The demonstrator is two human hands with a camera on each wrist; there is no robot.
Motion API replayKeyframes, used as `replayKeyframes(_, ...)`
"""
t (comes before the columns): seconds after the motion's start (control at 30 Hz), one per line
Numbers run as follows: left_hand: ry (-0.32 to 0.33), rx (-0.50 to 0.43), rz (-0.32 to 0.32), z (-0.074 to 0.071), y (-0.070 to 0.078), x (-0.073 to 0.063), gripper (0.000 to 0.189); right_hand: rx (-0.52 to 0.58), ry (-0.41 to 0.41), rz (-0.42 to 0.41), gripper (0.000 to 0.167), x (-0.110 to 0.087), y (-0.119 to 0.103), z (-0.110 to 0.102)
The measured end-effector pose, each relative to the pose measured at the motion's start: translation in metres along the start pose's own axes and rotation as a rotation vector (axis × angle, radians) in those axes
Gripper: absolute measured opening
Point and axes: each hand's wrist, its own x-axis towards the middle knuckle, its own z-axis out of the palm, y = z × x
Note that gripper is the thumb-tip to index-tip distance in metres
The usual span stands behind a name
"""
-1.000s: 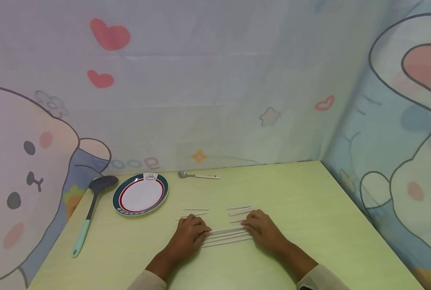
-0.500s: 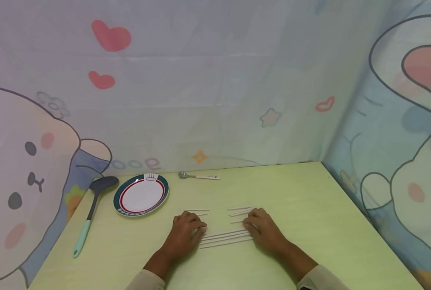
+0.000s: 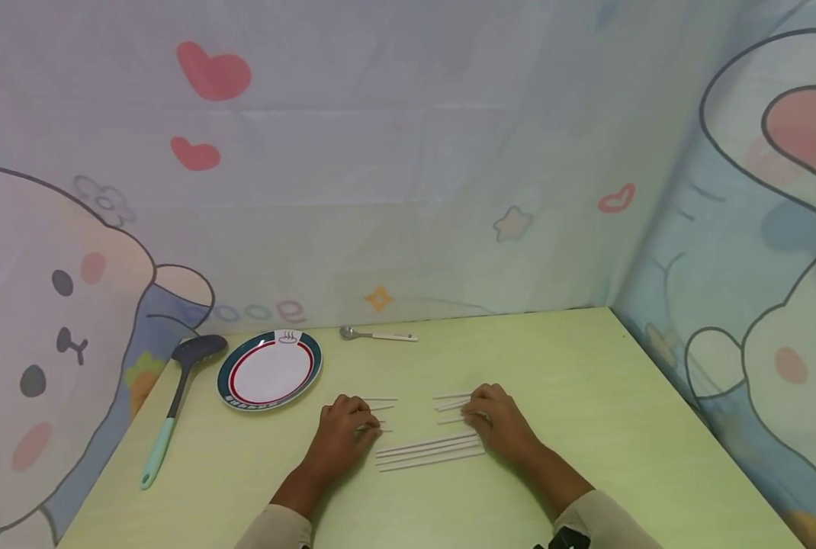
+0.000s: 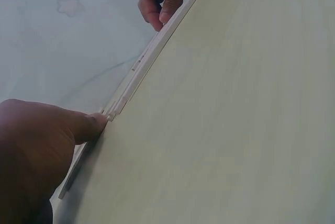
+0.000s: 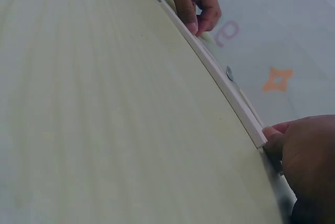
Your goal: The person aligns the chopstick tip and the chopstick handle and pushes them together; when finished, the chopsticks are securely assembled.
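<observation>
Several long thin white sticks (image 3: 428, 447) lie side by side on the table between the two hands. Behind them are two groups of short white sticks. My left hand (image 3: 339, 435) is at the left group, thumb and index finger pinching a short stick (image 3: 387, 431) whose end pokes out from the fingertips. My right hand (image 3: 500, 423) bends its fingers at the right group, pinching the outer end of a short stick (image 3: 449, 421); that end is hidden. In the left wrist view, the left thumb (image 4: 91, 124) is right at the ends of the sticks.
A white plate (image 3: 271, 374) with a dark green rim stands at the back left. Beside it lies a black ladle (image 3: 181, 381) with a mint handle. A small spoon (image 3: 380, 335) rests near the back edge of the table (image 3: 586, 412). Printed cloth walls (image 3: 408, 168) enclose the back and sides.
My left hand has drawn left and slightly back, away from the long sticks to the short ones. My right hand has shifted slightly back, baring the long sticks' right ends.
</observation>
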Motion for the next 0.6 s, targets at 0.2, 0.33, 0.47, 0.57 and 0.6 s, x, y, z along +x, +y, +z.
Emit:
replayKeyframes(0.2,-0.012,0.009,-0.009,0.003,-0.002,0.001,0.013,0.01,-0.022,0.018,0.011,0.001,0.001,0.0)
replayKeyframes(0.33,-0.022,0.015,-0.007,0.002,-0.001,0.002,0.01,0.019,-0.037,0.083,0.012,0.002,-0.003,-0.001)
replayKeyframes(0.47,-0.046,-0.017,-0.021,0.0,0.003,0.004,0.009,0.002,-0.045,0.128,0.011,0.002,-0.011,-0.001)
replayKeyframes(0.57,-0.07,-0.046,-0.052,-0.003,0.008,0.005,0.008,0.015,-0.046,0.121,0.009,0.004,-0.017,0.002)
replayKeyframes(0.6,-0.074,-0.058,-0.058,-0.004,0.009,0.005,0.009,0.03,-0.051,0.127,0.009,0.005,-0.02,0.003)
